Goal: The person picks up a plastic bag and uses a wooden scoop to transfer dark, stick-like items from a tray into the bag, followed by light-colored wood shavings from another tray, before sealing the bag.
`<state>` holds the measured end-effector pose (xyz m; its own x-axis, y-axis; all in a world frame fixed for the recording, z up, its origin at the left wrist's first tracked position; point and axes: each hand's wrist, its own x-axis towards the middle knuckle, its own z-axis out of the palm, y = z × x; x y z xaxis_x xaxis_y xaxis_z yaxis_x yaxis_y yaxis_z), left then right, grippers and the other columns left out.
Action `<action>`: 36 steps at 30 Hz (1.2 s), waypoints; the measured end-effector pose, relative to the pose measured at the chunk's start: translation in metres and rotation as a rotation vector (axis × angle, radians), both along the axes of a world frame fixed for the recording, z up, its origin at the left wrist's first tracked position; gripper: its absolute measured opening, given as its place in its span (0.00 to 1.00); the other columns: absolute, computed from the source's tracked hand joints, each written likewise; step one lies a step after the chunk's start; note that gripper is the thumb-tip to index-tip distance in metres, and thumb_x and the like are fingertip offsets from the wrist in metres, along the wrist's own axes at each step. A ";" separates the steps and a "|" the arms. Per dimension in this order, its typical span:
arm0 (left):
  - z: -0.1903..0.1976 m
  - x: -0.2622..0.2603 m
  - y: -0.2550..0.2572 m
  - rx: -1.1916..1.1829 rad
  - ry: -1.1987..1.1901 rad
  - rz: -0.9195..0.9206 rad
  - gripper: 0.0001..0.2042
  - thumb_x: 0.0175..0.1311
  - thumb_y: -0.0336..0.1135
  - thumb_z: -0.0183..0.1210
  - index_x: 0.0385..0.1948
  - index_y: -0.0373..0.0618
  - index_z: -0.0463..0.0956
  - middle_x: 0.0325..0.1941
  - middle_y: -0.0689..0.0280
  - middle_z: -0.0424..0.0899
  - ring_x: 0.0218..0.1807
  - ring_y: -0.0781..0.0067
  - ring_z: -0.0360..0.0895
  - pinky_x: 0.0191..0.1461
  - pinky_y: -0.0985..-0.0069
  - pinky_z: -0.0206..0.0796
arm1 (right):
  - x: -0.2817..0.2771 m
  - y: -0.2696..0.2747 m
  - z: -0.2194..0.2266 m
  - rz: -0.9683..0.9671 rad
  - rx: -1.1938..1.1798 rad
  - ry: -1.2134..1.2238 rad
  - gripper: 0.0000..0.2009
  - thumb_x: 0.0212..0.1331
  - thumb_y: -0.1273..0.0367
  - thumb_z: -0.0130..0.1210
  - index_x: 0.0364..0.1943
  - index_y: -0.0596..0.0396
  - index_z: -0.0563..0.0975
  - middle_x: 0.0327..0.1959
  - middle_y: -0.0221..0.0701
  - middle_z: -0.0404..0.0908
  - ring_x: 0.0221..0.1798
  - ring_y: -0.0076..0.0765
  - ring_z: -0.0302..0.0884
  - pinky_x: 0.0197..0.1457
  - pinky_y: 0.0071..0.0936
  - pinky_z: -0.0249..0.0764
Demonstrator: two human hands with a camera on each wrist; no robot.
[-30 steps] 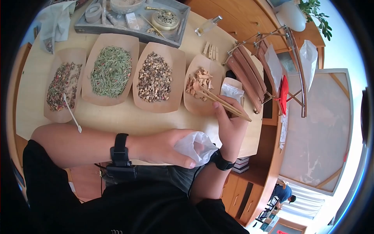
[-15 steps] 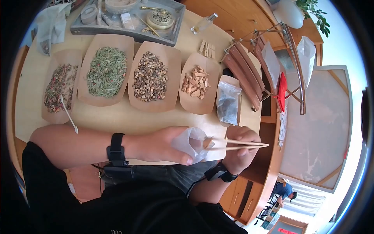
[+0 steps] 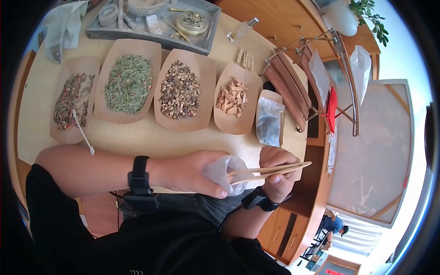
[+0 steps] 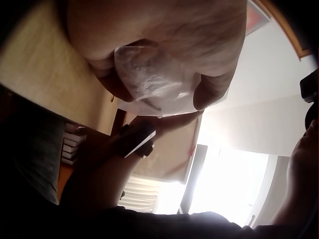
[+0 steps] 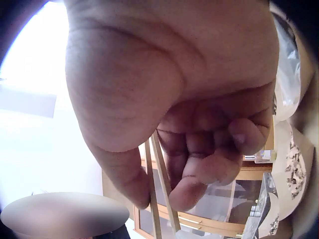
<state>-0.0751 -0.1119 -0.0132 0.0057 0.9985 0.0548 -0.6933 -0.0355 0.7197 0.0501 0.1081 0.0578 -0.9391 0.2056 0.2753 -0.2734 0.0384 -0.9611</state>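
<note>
My left hand (image 3: pixel 195 173) holds a translucent white bag (image 3: pixel 215 170) with its mouth facing right. In the left wrist view the bag (image 4: pixel 154 82) hangs between thumb and fingers, its contents blurred by the film. My right hand (image 3: pixel 280 187) pinches wooden tongs (image 3: pixel 261 170), whose tips reach into the bag's mouth. In the right wrist view the tongs (image 5: pixel 162 184) lie between thumb and fingers. Beyond the hands stands a paper tray (image 3: pixel 222 121) with pale wood chips (image 3: pixel 233 98). Whether the tips still hold a chip, I cannot tell.
Paper trays hold brown chopped pieces (image 3: pixel 178 91), green needle-like herb (image 3: pixel 128 85) and mixed dried bits (image 3: pixel 68 103). A small scoop (image 3: pixel 83 133) leans out of the leftmost tray. A clear bag (image 3: pixel 269 117) lies at right, beside a wooden rack (image 3: pixel 286 91). A grey tray (image 3: pixel 151 39) sits at the back.
The right hand has come from the wood-chip tray to the bag. Half a second ago the tongs held a chip at the bag's mouth; now their tips are inside it and closer together.
</note>
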 end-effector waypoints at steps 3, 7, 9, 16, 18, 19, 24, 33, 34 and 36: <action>0.001 0.001 -0.001 -0.011 -0.020 -0.026 0.30 0.64 0.32 0.74 0.67 0.39 0.72 0.57 0.66 0.81 0.60 0.77 0.78 0.66 0.72 0.73 | -0.001 0.006 -0.012 -0.154 -0.103 0.142 0.18 0.58 0.59 0.75 0.37 0.63 0.83 0.28 0.35 0.83 0.28 0.31 0.74 0.33 0.29 0.66; 0.003 0.000 -0.004 0.020 0.104 -0.001 0.29 0.64 0.34 0.75 0.65 0.39 0.72 0.56 0.68 0.82 0.59 0.78 0.77 0.66 0.72 0.72 | -0.008 0.000 -0.012 -0.465 0.147 -0.145 0.14 0.62 0.69 0.73 0.46 0.64 0.84 0.34 0.31 0.85 0.34 0.22 0.77 0.37 0.20 0.72; 0.004 -0.002 -0.004 0.029 0.152 -0.001 0.28 0.66 0.35 0.74 0.65 0.39 0.72 0.57 0.68 0.81 0.60 0.79 0.77 0.66 0.73 0.72 | -0.016 -0.007 -0.014 -0.516 0.258 -0.199 0.13 0.63 0.73 0.71 0.49 0.63 0.84 0.36 0.31 0.86 0.35 0.20 0.78 0.38 0.20 0.73; 0.003 -0.001 -0.003 0.019 0.145 -0.005 0.29 0.66 0.35 0.74 0.65 0.38 0.72 0.57 0.68 0.82 0.59 0.79 0.78 0.65 0.73 0.73 | -0.027 -0.017 -0.006 -0.550 0.458 -0.318 0.14 0.65 0.76 0.69 0.54 0.62 0.85 0.39 0.28 0.88 0.37 0.17 0.78 0.41 0.18 0.74; 0.003 -0.001 -0.003 0.022 0.156 0.005 0.29 0.66 0.35 0.74 0.65 0.38 0.72 0.57 0.68 0.82 0.59 0.79 0.78 0.65 0.73 0.73 | -0.027 -0.016 -0.006 -0.565 0.459 -0.344 0.13 0.66 0.75 0.69 0.53 0.62 0.85 0.39 0.27 0.88 0.37 0.17 0.78 0.41 0.18 0.74; 0.005 -0.001 -0.004 0.019 0.137 0.004 0.29 0.66 0.35 0.74 0.65 0.38 0.72 0.57 0.68 0.82 0.59 0.79 0.78 0.65 0.73 0.73 | -0.025 -0.014 -0.006 -0.581 0.497 -0.389 0.13 0.66 0.75 0.69 0.53 0.62 0.86 0.38 0.27 0.89 0.37 0.17 0.79 0.41 0.18 0.74; 0.005 0.000 -0.003 0.018 0.129 0.012 0.28 0.68 0.36 0.73 0.65 0.38 0.71 0.57 0.68 0.82 0.59 0.79 0.78 0.65 0.73 0.73 | -0.027 -0.018 -0.008 -0.592 0.539 -0.420 0.11 0.67 0.74 0.69 0.51 0.62 0.86 0.37 0.28 0.89 0.38 0.18 0.80 0.42 0.19 0.75; 0.004 -0.001 -0.003 0.010 0.112 0.008 0.27 0.67 0.35 0.73 0.64 0.38 0.72 0.57 0.68 0.82 0.59 0.79 0.78 0.65 0.72 0.73 | -0.031 -0.016 -0.013 -0.615 0.713 -0.353 0.10 0.65 0.75 0.68 0.48 0.62 0.87 0.35 0.33 0.89 0.37 0.23 0.81 0.42 0.24 0.76; 0.004 -0.001 -0.003 0.008 0.106 0.004 0.27 0.67 0.35 0.73 0.65 0.38 0.72 0.57 0.68 0.82 0.59 0.78 0.78 0.65 0.72 0.73 | -0.031 -0.015 -0.015 -0.612 0.722 -0.337 0.09 0.65 0.75 0.67 0.48 0.62 0.87 0.35 0.33 0.89 0.37 0.24 0.81 0.42 0.24 0.76; 0.004 -0.001 -0.004 0.005 0.100 0.002 0.28 0.67 0.35 0.73 0.65 0.38 0.72 0.57 0.68 0.82 0.60 0.78 0.78 0.66 0.72 0.73 | -0.032 -0.014 -0.018 -0.609 0.730 -0.320 0.09 0.65 0.75 0.67 0.48 0.62 0.87 0.34 0.34 0.88 0.37 0.25 0.81 0.42 0.24 0.76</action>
